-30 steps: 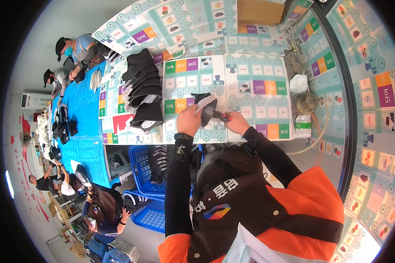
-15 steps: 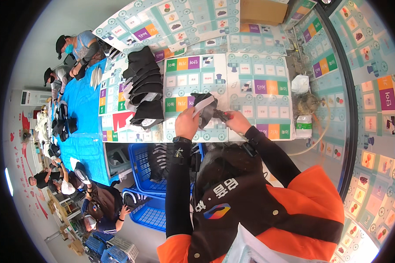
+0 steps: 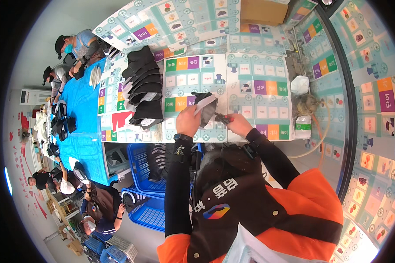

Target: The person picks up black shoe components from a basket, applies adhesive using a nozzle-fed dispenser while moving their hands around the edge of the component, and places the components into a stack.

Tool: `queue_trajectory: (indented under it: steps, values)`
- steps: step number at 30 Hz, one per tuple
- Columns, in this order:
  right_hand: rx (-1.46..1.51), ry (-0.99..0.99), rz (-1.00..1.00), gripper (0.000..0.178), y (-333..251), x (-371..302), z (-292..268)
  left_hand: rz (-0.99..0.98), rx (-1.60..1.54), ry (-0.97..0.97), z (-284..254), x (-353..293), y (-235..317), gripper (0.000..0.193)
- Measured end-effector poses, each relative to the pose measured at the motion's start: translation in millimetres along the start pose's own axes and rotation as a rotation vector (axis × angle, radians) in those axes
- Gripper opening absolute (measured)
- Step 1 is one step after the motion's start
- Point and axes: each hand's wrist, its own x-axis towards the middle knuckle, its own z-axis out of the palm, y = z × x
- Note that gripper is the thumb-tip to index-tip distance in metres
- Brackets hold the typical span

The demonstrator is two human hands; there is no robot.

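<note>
My left hand point(image 3: 189, 121) is closed on a black cap-like fabric piece with a pale band, a shoe upper by its look point(image 3: 209, 110), held just above the near part of the table. My right hand point(image 3: 239, 126) is wrapped round a small dark hand tool with a red handle point(image 3: 224, 118). The tool's dark end lies close to the piece's right edge; whether they touch I cannot tell. A row of similar black pieces point(image 3: 145, 90) lies overlapped to the left of my hands.
Printed sheets cover my table point(image 3: 259, 70). Blue plastic baskets point(image 3: 147, 213) stand below its front edge. A blue-covered table point(image 3: 85, 127) with black pieces runs along the left, with several co-workers around it. White packages point(image 3: 300, 85) and a thin hose point(image 3: 324, 131) are at the right.
My right hand and the tool have shifted slightly right, away from the piece. The piece has turned a little in my left hand. Co-workers at the lower left have moved their arms.
</note>
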Motion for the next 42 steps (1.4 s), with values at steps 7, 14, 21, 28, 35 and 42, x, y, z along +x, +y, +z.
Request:
queue_trajectory:
  steps: [7, 14, 21, 28, 35, 42]
  values:
    - [-0.106, 0.177, -0.126, 0.021, -4, 2, -3, 0.004, 0.019, -0.053, 2, 14, 6, 0.02]
    - [-0.174, 0.207, -0.101, 0.019, -8, 5, -6, 0.017, 0.04, -0.053, 4, 20, 5, 0.021]
    - [-0.169, 0.226, -0.101, 0.02, -7, -2, -14, 0.019, 0.053, -0.081, 7, 22, 6, 0.022]
    - [-0.224, 0.202, -0.123, 0.02, 15, 13, -10, 0.027, 0.032, -0.061, 10, 23, 6, 0.028]
    - [-0.251, 0.199, -0.249, 0.038, 116, 45, -20, 0.05, 0.061, 0.094, 9, -24, -55, 0.018]
    - [-0.661, 0.366, 0.036, 0.072, 161, 57, -54, -0.795, -0.229, 0.517, -72, -188, -155, 0.047]
